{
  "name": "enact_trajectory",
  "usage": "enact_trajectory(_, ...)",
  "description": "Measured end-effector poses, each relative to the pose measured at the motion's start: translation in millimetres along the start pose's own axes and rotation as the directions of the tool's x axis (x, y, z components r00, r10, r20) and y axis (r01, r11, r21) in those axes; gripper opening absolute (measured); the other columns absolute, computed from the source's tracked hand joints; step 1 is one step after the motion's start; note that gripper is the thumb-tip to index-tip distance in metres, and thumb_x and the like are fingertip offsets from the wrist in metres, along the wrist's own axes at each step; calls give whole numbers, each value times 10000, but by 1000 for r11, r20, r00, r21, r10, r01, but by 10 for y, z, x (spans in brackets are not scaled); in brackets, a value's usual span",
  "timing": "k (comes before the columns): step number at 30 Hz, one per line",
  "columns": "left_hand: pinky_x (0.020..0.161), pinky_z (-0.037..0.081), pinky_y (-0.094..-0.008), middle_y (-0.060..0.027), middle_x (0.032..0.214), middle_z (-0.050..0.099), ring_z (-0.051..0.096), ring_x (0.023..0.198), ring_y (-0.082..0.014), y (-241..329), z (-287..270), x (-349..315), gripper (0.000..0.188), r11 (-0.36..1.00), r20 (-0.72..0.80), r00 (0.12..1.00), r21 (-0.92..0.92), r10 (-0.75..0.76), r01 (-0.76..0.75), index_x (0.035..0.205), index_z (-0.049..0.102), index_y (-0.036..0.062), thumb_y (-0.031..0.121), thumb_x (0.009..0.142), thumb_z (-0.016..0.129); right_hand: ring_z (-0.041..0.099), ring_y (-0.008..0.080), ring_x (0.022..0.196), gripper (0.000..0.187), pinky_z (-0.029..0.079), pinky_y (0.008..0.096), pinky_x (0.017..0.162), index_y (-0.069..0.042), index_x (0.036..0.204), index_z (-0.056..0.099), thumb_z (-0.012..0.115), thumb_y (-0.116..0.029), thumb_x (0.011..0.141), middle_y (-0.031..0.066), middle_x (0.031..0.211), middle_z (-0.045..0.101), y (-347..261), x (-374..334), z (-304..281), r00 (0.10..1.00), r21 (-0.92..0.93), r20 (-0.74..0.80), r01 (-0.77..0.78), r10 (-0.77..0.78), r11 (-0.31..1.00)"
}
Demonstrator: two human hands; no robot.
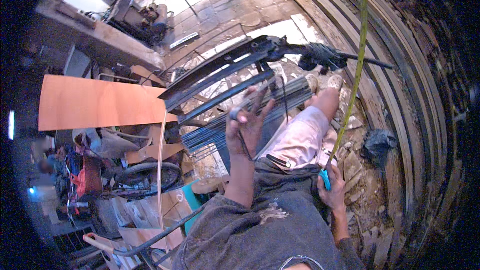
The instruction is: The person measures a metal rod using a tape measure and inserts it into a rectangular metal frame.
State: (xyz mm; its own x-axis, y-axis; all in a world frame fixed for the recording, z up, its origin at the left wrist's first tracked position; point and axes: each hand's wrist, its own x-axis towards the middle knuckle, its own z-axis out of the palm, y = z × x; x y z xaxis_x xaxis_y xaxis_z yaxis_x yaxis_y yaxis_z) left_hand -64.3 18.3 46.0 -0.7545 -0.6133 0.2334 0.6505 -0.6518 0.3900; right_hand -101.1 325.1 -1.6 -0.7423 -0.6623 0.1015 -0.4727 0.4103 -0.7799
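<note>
My left hand [246, 129] is raised over my lap with its outer fingers spread. Thumb and forefinger pinch the grey end of a thin dark strip [244, 146] that hangs down across the palm. My right hand [332, 188] rests beside my right thigh, closed on a small blue-handled tool [325, 178]. A long yellow-green strip [356, 65] rises from that hand and curves up past the top of the picture. A bundle of thin dark rods [220, 129] lies across my lap, behind the left hand. Beyond it slants a dark metal frame [225, 67].
An orange board [95, 102] lies flat at the left, with a bicycle wheel [145, 175] and clutter below it. A workbench [100, 30] with gear stands at the top left. Stone paving [240, 5] lies ahead. Stacked curved strips [400, 120] and rubble fill the right side.
</note>
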Motion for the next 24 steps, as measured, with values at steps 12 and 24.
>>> enact_trajectory(12, 979, 450, -423, -235, 1097, 643, 614, 1061, -328, -368, -1058, -1051, 356, 782, -573, 682, 109, -455, 613, 893, 610, -23, 330, 928, 579, 665, 337, 805, 545, 551, 398, 678, -138, 1327, 511, 673, -90, 809, 170, 1092, 608, 135, -103, -116, 995, -69, -52, -83, 80, 994)
enact_trajectory(24, 488, 371, -267, 20, 622, 458, 435, 537, -91, -235, -1183, -745, 416, -6, -579, 708, 776, -404, 631, 783, 550, 50, 409, 982, 490, 653, 330, 821, 661, 541, 392, 682, -150, 1400, 444, 680, -57, 789, 172, 1081, 604, 98, -79, -30, 998, -107, 15, -62, 64, 992)
